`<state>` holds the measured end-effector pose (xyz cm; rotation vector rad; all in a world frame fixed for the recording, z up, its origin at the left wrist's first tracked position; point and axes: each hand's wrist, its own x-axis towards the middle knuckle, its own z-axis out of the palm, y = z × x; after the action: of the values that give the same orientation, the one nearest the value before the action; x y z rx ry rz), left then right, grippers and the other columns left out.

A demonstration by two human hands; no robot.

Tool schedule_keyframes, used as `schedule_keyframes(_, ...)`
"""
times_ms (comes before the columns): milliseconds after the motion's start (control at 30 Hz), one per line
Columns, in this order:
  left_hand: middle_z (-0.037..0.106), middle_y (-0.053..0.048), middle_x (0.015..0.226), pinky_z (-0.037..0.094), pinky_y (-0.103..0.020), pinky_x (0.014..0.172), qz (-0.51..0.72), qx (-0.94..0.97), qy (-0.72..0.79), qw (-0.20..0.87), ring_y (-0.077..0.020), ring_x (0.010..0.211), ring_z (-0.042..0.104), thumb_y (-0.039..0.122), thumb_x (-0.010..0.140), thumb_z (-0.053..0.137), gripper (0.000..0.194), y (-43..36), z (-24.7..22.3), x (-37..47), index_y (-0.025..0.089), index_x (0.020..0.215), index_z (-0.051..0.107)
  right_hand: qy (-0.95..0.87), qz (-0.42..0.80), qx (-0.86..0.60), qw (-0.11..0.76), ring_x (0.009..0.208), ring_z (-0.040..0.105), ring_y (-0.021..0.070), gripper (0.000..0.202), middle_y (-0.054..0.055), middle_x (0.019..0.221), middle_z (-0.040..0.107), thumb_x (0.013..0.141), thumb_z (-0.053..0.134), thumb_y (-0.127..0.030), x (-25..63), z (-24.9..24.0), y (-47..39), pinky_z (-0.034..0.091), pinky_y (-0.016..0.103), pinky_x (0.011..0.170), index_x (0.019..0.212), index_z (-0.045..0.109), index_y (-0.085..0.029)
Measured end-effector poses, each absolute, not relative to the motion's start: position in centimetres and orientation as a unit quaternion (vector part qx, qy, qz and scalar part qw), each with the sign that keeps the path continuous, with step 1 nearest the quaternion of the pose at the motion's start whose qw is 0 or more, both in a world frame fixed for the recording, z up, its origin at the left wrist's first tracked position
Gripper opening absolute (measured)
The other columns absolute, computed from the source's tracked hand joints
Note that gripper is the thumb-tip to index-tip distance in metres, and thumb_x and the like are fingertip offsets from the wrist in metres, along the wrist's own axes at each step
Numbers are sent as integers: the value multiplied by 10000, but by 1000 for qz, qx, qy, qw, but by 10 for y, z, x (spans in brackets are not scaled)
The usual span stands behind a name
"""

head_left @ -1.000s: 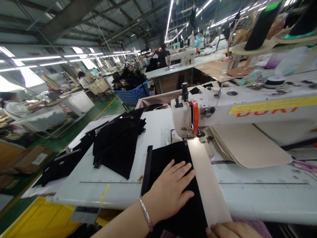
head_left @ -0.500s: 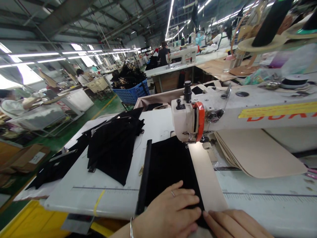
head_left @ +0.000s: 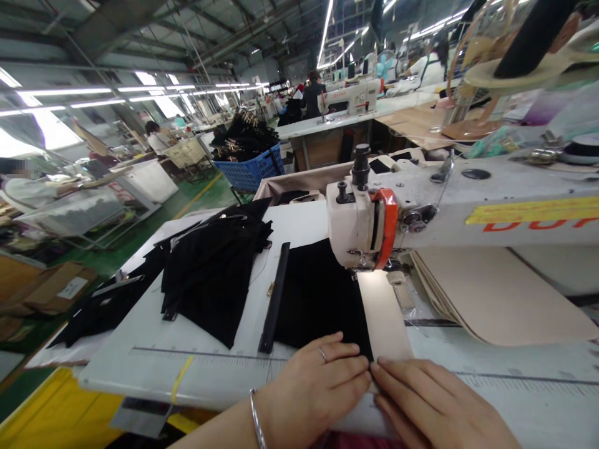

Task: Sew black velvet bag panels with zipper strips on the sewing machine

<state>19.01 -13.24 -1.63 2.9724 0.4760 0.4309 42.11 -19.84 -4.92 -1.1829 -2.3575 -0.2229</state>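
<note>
A black fabric piece (head_left: 318,299) lies over a beige panel (head_left: 386,318), with its far end under the sewing machine head (head_left: 355,224). A dark zipper strip (head_left: 276,299) runs along the fabric's left side. My left hand (head_left: 322,380), wearing a ring and a bangle, rests flat on the fabric's near end, fingers stretched out. Beside it, my right hand (head_left: 435,399) grips the near edge of the beige panel, index finger on top and thumb lower down. The fingertips of both hands almost meet at the seam line. The needle area is partly hidden behind the machine head.
Black fabric pieces (head_left: 215,274) are piled on the table (head_left: 140,374) to the left. Stacked beige panels (head_left: 505,293) lie under the machine arm. Beyond are a blue crate (head_left: 248,168) of black pieces and another sewing machine (head_left: 350,96). People work farther off.
The black fabric and beige panel have moved farther toward the machine head. Both hands have advanced with them, and more of my right hand now shows.
</note>
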Motion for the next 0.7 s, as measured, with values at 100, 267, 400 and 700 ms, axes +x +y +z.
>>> schedule_keyframes(100, 666, -36, 1202, 343, -371, 1159, 143, 976, 161, 34, -163, 1227, 534, 175, 986, 432, 264, -125, -16, 195, 161, 1188, 601, -848, -89, -448, 270, 922, 634, 144, 290, -7, 1074, 695, 931, 451, -237, 416, -44, -190, 532, 276, 810, 1139, 653, -226)
schedule_keyframes(267, 646, -38, 1238, 345, -372, 1155, 146, 976, 159, 26, -176, 1243, 519, 172, 993, 412, 271, -109, -23, 198, 144, 1186, 600, -838, -88, -466, 269, 994, 608, 176, 309, 19, 1133, 667, 912, 508, -256, 415, -49, -183, 513, 332, 867, 1193, 622, -196)
schedule_keyframes(400, 625, -12, 1276, 346, -361, 1154, 143, 974, 168, 52, -164, 1263, 502, 185, 1001, 400, 276, -101, -28, 198, 169, 1196, 596, -837, -77, -481, 250, 1094, 570, 189, 346, 33, 1210, 629, 892, 561, -274, 420, -57, -187, 482, 354, 941, 1228, 589, -201)
schedule_keyframes(700, 618, -34, 1283, 355, -389, 1144, 135, 978, 158, 21, -185, 1259, 499, 179, 991, 423, 264, -99, -27, 198, 156, 1191, 595, -836, -73, -493, 231, 1091, 565, 198, 425, 40, 1223, 608, 871, 576, -355, 417, -58, -185, 491, 370, 928, 1267, 546, -203)
